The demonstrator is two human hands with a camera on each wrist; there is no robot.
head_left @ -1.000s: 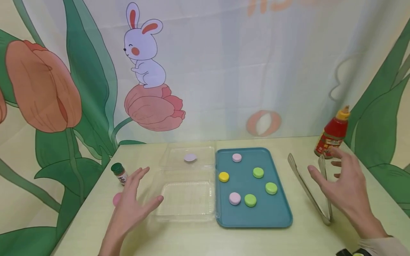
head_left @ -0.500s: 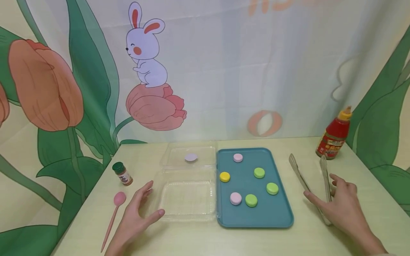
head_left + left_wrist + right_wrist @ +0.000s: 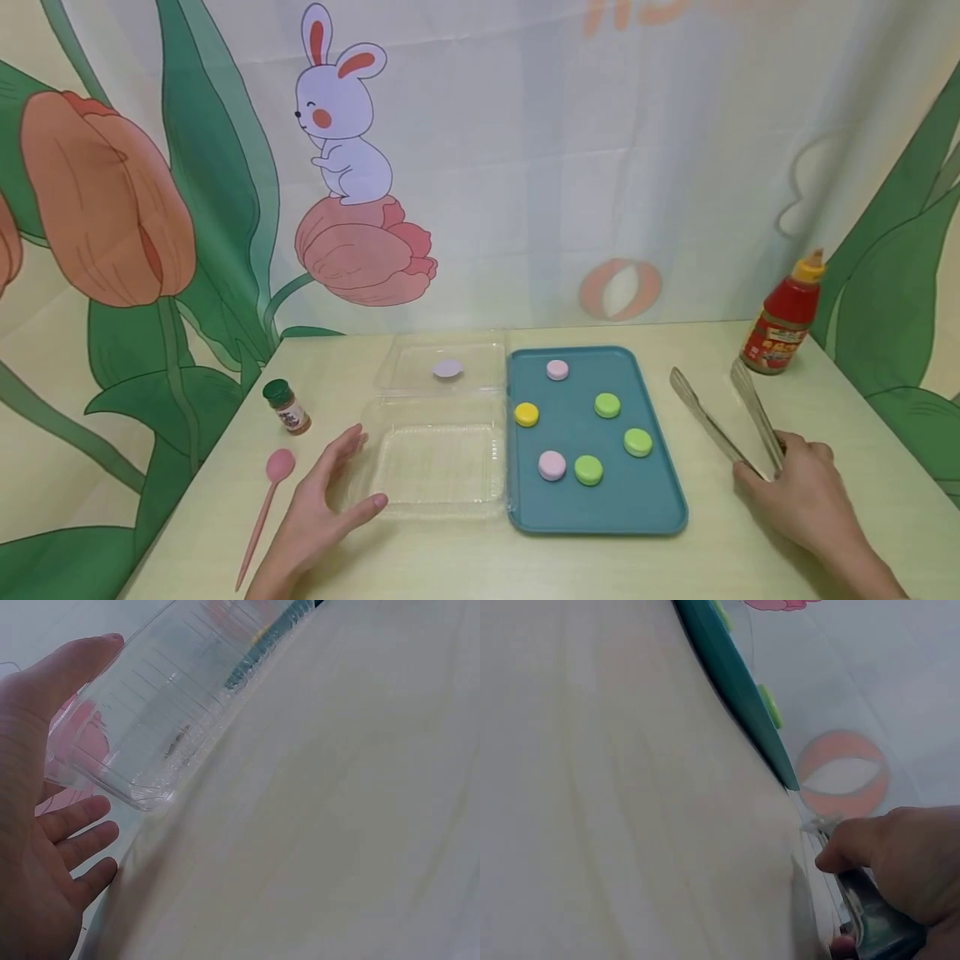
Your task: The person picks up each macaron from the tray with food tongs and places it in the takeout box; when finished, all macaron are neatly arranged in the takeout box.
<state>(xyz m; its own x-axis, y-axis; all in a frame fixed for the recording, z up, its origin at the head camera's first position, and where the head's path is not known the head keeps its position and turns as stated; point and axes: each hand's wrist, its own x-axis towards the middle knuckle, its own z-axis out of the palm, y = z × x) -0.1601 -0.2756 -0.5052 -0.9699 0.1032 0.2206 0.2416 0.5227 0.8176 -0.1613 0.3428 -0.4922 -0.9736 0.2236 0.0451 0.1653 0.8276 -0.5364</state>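
Observation:
My right hand grips metal food tongs near their hinged end, at the right of the table. Their two arms point away from me and stand spread apart, with nothing between the tips. In the right wrist view, the thumb lies along the tongs. My left hand is beside the left side of a clear plastic box, fingers and thumb loosely spread. The left wrist view has the box wall close to thumb and fingers; whether they touch it I cannot tell.
A teal tray bears several macarons, including a yellow one and a green one. The box's lid lies folded back. Around stand a green-capped shaker, a pink spoon and a red sauce bottle.
My right hand has come down and taken hold of the tongs, whose tips have shifted left. My left hand has lowered toward the box, uncovering the pink spoon.

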